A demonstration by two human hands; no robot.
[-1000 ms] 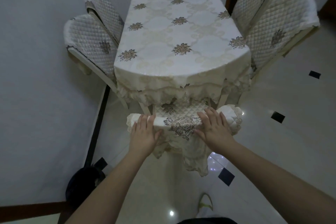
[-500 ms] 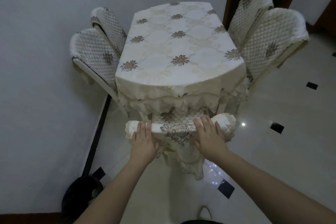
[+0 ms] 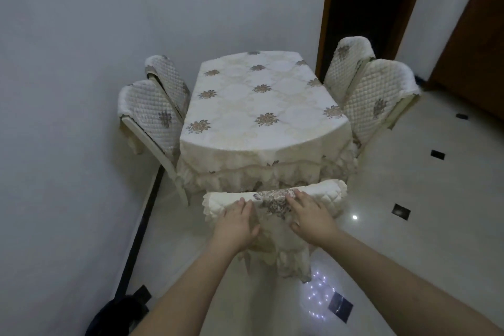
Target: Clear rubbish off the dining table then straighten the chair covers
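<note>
On the near chair cover [image 3: 321, 194], left hand [image 3: 236, 224] and right hand [image 3: 312, 217].

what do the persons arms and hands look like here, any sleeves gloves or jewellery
Both forearms are bare up to the bottom edge of the picture, with no sleeve in view. The left hand and the right hand wear no gloves, and no ring, watch or bracelet shows on the fingers or wrists. Nothing marks either arm that the dim light lets me see.
</note>
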